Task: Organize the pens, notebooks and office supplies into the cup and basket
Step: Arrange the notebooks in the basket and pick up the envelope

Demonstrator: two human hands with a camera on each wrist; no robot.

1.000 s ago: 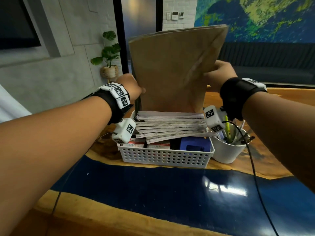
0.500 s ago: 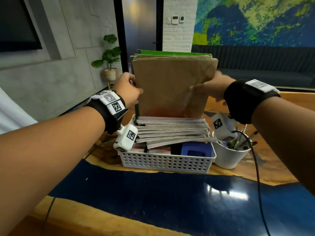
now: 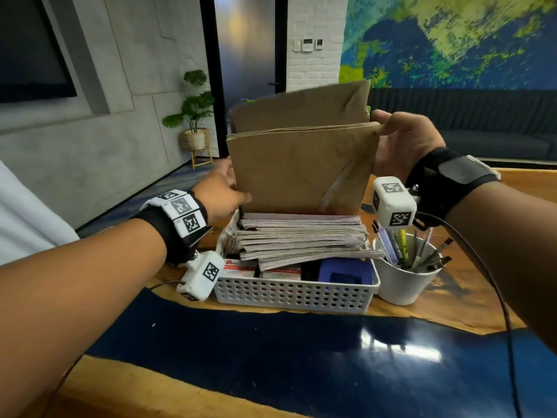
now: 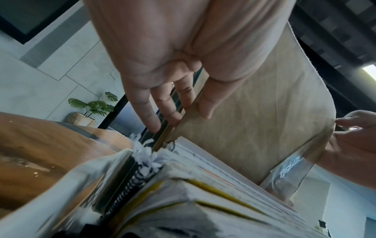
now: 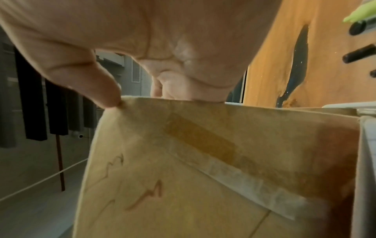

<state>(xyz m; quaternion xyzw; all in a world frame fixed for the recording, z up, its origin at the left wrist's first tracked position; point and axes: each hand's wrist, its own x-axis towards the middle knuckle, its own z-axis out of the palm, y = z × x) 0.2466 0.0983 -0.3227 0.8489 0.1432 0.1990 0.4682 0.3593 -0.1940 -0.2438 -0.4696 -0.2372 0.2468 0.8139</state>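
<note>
The brown-covered notebooks stand on edge at the back of the white basket, behind the flat stack of notebooks that already lies in it. Half a second ago they were one squared-up block with a green edge showing along the top; now the front cover has dropped lower and a second brown cover leans back behind it, so the bundle has fanned open at the top. The left hand has slid down to the lower left edge, its grip narrow: in the left wrist view the thumb lies on the front cover and the fingers reach in among the spines. The right hand has moved up to the top right corner, where the thumb pinches the cover's edge against the fingers behind. This looks like the settling of the last notebooks into the basket, not yet released. The cup beside the basket on the worktop already bristles with pens, so the task seems close to done.
</note>
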